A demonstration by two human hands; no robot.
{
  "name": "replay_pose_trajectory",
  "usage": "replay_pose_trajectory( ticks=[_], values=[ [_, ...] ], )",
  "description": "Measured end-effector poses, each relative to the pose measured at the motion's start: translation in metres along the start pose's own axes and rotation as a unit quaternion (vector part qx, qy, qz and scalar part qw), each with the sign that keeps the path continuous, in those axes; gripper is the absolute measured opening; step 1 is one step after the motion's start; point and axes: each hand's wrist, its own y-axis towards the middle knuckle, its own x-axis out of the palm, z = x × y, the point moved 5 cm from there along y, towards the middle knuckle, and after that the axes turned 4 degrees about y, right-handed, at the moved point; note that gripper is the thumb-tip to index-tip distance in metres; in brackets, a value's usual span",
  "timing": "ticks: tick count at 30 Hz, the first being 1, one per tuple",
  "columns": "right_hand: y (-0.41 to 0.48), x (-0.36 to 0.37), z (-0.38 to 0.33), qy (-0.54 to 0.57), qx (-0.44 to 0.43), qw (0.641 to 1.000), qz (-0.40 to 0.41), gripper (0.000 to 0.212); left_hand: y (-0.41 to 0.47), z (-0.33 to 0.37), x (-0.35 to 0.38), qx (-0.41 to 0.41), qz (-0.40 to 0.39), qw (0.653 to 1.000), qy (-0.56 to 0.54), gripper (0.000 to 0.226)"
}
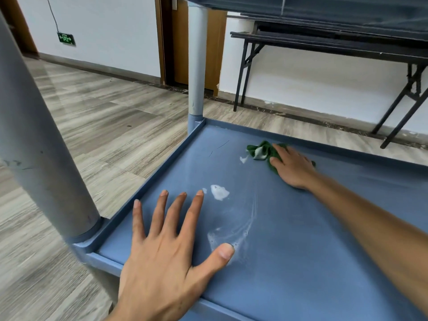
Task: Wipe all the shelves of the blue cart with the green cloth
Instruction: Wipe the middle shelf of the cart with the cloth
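Note:
I look down onto a lower shelf of the blue cart (324, 228), with another shelf (324, 10) overhead. My right hand (293, 166) presses the green cloth (264, 150) flat against the shelf near its far rim; the cloth carries white foam. My left hand (166, 251) rests flat on the shelf's near left corner, fingers spread, holding nothing. White foam patches (219, 192) and wet smears (234, 235) lie between my two hands.
Grey cart posts stand at the near left (39, 144) and far left (196, 59) corners. Beyond the cart are wood-pattern floor (92, 112), a black folding table (324, 45) by the white wall, and a brown door (196, 42).

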Motion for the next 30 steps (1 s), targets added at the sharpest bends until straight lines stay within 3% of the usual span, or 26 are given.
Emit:
replay_pose_trajectory(
  ticks=[6, 12, 14, 17, 19, 23, 27, 30],
  values=[
    [-0.114, 0.017, -0.074, -0.004, -0.062, 0.997, -0.045, 0.064, -0.001, -0.001, -0.001, -0.003, 0.018, 1.0, -0.007, 0.094],
    [-0.241, 0.028, -0.138, 0.034, -0.181, 0.979, -0.093, 0.072, -0.002, 0.001, -0.006, 0.0, 0.016, 1.0, -0.023, 0.094],
    [-0.254, 0.021, -0.143, 0.054, -0.214, 0.968, -0.123, 0.069, -0.003, 0.0, -0.007, 0.002, 0.021, 0.999, -0.024, 0.094],
    [-0.248, 0.001, -0.136, 0.044, -0.268, 0.959, -0.085, 0.071, -0.004, -0.001, -0.007, 0.003, 0.025, 0.999, -0.03, 0.094],
    [-0.239, -0.014, -0.132, 0.133, -0.255, 0.956, -0.054, 0.062, -0.003, -0.001, -0.006, 0.001, 0.028, 0.999, -0.032, 0.092],
    [-0.209, -0.056, -0.118, 0.263, -0.231, 0.937, 0.003, 0.013, -0.002, -0.003, -0.004, -0.008, 0.041, 0.999, -0.03, 0.088],
    [-0.176, -0.105, -0.09, 0.361, -0.168, 0.914, -0.074, 0.017, -0.003, -0.005, -0.004, -0.009, 0.046, 0.998, -0.03, 0.087],
    [-0.158, -0.119, -0.071, 0.343, -0.14, 0.929, -0.016, 0.016, -0.003, -0.005, -0.003, -0.007, 0.048, 0.998, -0.027, 0.086]
  ],
)
